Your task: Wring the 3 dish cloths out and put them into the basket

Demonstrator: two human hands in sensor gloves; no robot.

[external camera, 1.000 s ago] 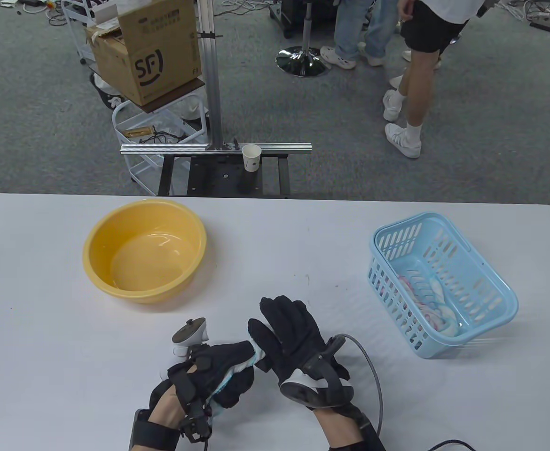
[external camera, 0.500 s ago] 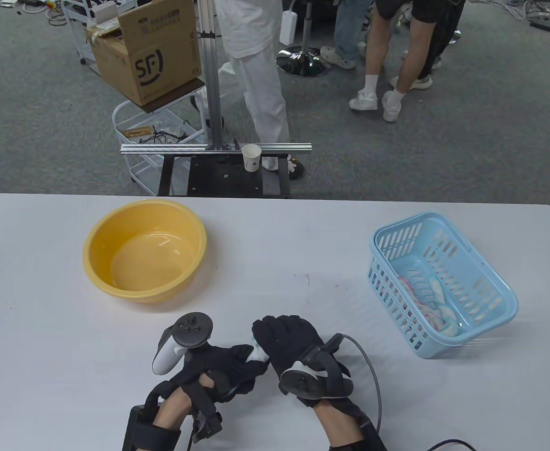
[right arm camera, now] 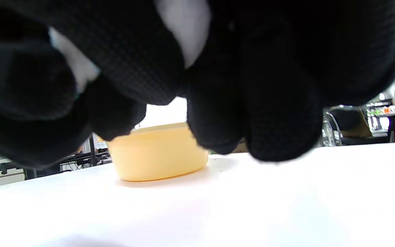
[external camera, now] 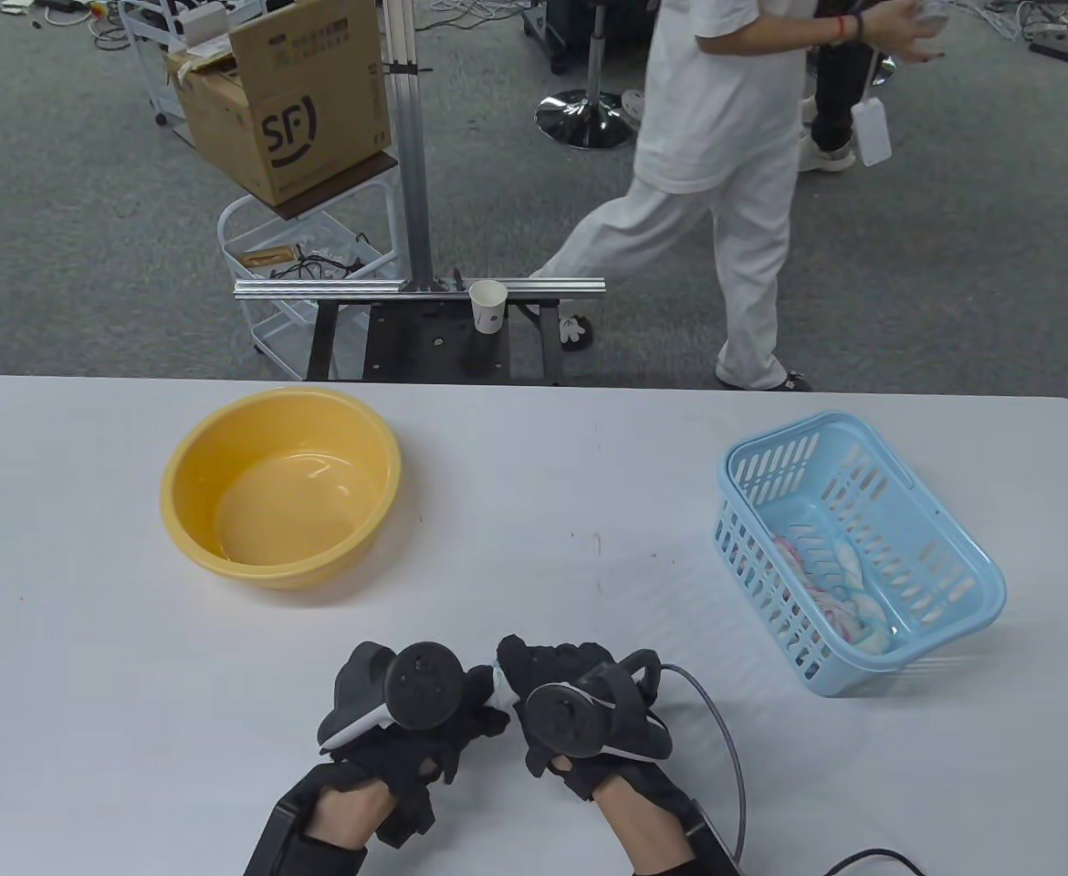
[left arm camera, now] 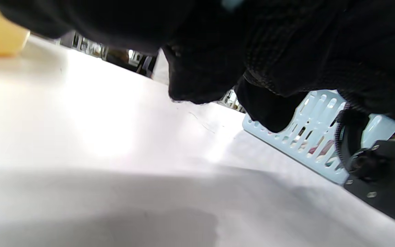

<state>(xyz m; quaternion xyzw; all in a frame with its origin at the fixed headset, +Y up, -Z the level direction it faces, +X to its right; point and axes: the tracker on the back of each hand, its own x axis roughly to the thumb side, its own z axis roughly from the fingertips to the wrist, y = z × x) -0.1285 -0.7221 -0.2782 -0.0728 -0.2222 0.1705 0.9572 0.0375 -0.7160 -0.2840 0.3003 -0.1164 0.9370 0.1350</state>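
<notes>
Both gloved hands meet low at the table's front middle, gripping one white dish cloth [external camera: 502,686] between them; only a small strip of it shows between the fists. My left hand [external camera: 443,721] curls round its left end and my right hand [external camera: 548,671] curls round its right end. In the right wrist view white cloth [right arm camera: 183,31] shows between the curled fingers [right arm camera: 139,68]. The light blue basket [external camera: 963,547] stands at the right with pink-and-white cloths [external camera: 840,584] lying inside. The basket [left arm camera: 303,137] also shows in the left wrist view beyond dark fingers [left arm camera: 201,79].
A yellow basin [external camera: 189,456] sits at the table's left, seen also as a yellow basin [right arm camera: 156,154] in the right wrist view. A cable [external camera: 726,730] trails from the right hand. Behind the table a person in white [external camera: 726,182] walks past a metal frame with a paper cup [external camera: 488,306].
Both hands have rolled over the cloth, trackers now facing up, and drawn slightly toward the front edge; less cloth shows. The right hand's fingers went from extended to curled. People behind have moved.
</notes>
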